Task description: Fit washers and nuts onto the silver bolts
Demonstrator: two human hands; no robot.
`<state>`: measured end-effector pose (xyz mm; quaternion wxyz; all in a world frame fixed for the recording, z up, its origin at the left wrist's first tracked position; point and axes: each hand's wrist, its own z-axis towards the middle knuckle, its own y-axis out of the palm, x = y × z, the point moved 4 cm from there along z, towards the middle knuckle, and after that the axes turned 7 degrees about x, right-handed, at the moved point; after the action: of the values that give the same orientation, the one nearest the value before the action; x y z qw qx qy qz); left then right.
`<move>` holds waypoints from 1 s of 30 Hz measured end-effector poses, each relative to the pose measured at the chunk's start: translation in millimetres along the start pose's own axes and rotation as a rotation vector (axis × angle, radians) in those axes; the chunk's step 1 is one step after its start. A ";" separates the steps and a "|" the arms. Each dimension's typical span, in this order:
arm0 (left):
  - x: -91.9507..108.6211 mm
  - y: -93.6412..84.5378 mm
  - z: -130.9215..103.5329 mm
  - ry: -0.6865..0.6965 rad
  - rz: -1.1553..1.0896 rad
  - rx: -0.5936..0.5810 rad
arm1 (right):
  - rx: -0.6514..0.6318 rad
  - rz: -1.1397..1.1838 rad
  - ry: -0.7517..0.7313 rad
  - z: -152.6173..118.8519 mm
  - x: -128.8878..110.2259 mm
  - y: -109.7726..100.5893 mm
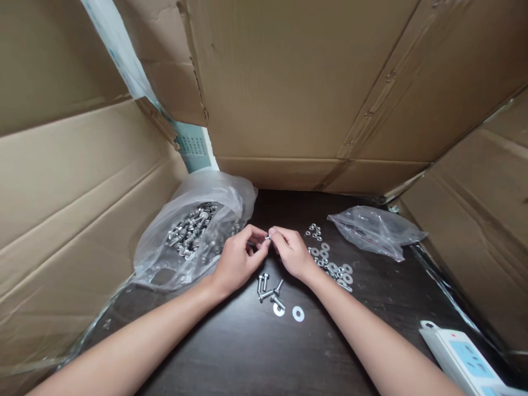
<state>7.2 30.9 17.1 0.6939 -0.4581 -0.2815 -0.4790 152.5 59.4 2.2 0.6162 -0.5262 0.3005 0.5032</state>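
Note:
Above the middle of the dark table, my left hand [241, 256] and my right hand [292, 252] meet at the fingertips. Both are closed in a pinch on one small metal fastener [268, 237]; fingers cover most of it, so its exact kind is hidden. Just below my hands lie several loose bolts [265, 281], and beside them two flat washers [298, 313], one partly under a bolt. To the right of my right hand are a spread of washers [347, 268] and a small cluster of nuts [315, 230].
At the left, an open clear plastic bag [148, 256] holds many bolts [193, 228]. A flattened plastic bag [375, 228] lies at the back right, and a white power strip [462, 352] at the front right. Cardboard walls [305, 82] enclose the table [231, 352] on three sides.

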 end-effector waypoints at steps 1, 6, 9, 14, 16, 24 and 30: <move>-0.3 0.2 0.1 -0.008 -0.007 0.000 | 0.000 0.006 -0.001 0.0 0.2 0.3; -2.9 1.6 0.2 -0.035 -0.026 0.001 | -0.017 0.021 -0.006 -0.6 -0.3 1.4; -3.1 2.4 -0.1 -0.034 -0.037 -0.016 | -0.033 0.033 0.005 -1.1 -1.9 1.0; -2.1 1.9 -0.2 -0.052 -0.066 -0.024 | -0.032 0.082 -0.023 -0.7 -6.7 -2.5; -2.2 1.9 -0.2 -0.052 -0.069 -0.030 | -0.039 0.085 -0.032 -0.6 -7.3 -3.1; -3.0 2.4 -0.9 -0.046 -0.072 -0.030 | -0.069 0.086 -0.017 -0.9 -5.4 -0.7; -3.7 2.6 1.2 -0.051 -0.068 -0.009 | -0.037 0.056 0.017 0.0 -0.1 2.3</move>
<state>8.3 33.8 13.6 0.6678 -0.4635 -0.3122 -0.4917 150.3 59.2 1.5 0.5894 -0.5331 0.3111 0.5211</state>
